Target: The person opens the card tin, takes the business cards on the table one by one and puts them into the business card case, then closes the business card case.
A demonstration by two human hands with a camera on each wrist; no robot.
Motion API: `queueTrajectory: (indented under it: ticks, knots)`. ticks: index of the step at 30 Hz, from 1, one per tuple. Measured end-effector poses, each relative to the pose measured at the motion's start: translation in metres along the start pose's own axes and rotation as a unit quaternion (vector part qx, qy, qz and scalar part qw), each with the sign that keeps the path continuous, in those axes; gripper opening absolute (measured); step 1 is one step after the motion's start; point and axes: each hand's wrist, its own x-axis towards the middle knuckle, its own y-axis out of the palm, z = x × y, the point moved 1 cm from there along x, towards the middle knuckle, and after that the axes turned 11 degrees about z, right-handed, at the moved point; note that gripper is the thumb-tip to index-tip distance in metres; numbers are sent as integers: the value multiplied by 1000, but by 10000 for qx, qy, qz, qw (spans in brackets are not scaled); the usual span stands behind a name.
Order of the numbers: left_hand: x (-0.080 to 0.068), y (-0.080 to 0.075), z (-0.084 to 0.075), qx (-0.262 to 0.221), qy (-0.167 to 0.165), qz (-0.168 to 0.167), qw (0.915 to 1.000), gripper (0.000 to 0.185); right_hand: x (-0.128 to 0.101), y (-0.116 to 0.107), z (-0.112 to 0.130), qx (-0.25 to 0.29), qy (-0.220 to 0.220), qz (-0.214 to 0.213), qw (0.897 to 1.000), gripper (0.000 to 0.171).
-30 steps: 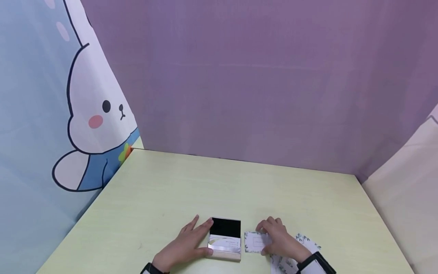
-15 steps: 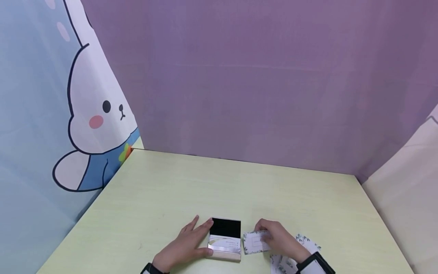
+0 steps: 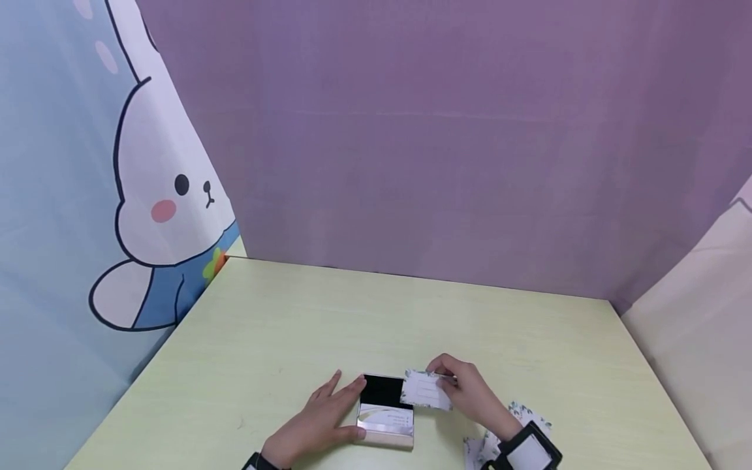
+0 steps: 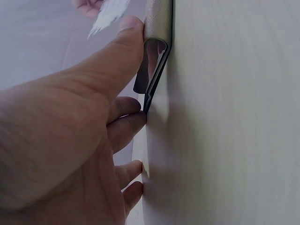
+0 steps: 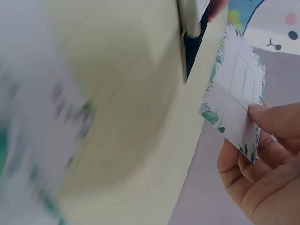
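Observation:
An opened card case [image 3: 384, 418] lies flat on the table, with a black upper half and a shiny printed lower half with a cream edge. My left hand [image 3: 320, 418] rests at its left side, fingers spread. In the left wrist view, the thumb touches the case's cream spine [image 4: 158, 21] and a fingertip meets its edge. My right hand [image 3: 474, 395] pinches a white card [image 3: 422, 390] with a leafy border between thumb and fingers. Tilted and raised off the table, that card [image 5: 234, 86] overlaps the case's upper right corner in the head view.
More leaf-bordered cards [image 3: 531, 416] lie on the table [image 3: 294, 326] at the front right, partly hidden by the right wrist. A purple curtain [image 3: 440, 163] hangs behind the table, and a rabbit-print curtain [image 3: 158, 241] hangs at the left.
My right hand has picked the card up from the table and carried it up and left, over the case's right edge. The left hand and the case have stayed put.

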Motion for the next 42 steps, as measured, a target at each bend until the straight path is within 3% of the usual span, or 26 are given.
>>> queueTrajectory:
  ticks: [2, 4, 6, 9, 11, 13, 15, 17, 22, 25, 32, 36, 42]
  knots:
    - [3, 15, 10, 67, -53, 31, 10000, 103, 11, 21, -40, 32, -174, 13, 9998, 33]
    - [4, 24, 15, 65, -67, 30, 10000, 104, 22, 34, -51, 16, 39, 76, 10000, 39]
    - [2, 19, 11, 5, -123, 116, 9999, 104, 31, 46, -60, 6, 19, 87, 10000, 43]
    - [-3, 0, -4, -144, -164, 163, 9996, 102, 40, 47, -34, 32, -70, 78, 9999, 50]
    - [-7, -14, -14, -372, -204, 172, 9990, 101, 42, 38, 3, 174, -50, 137, 9997, 52]
    - [-9, -17, -17, -437, -232, 144, 9987, 101, 43, 34, 29, 331, -10, 259, 9991, 51]
    - [-9, -17, -17, -414, -242, 115, 9988, 101, 46, 38, 34, 441, 71, 339, 9984, 49]
    - [-9, -14, -14, -312, -236, 101, 9992, 102, 51, 54, 13, 471, -13, 393, 9981, 49]
    - [-6, -7, -5, -114, -176, 139, 9997, 103, 64, 108, -82, 303, -254, 464, 9981, 53]
    - [-6, -5, -4, -135, -181, 156, 9996, 103, 69, 126, -112, 244, -154, 620, 9977, 50]
    - [-3, 4, 4, -393, -199, 104, 9990, 104, 70, 144, -123, 135, -168, 905, 9957, 46]
    - [-2, 8, 11, -264, -158, 103, 9995, 104, 69, 150, -119, -86, -156, 1000, 9948, 49]
    - [-5, -9, 5, -356, -83, 193, 9991, 102, 67, 150, -111, -184, -87, 1322, 9910, 46]
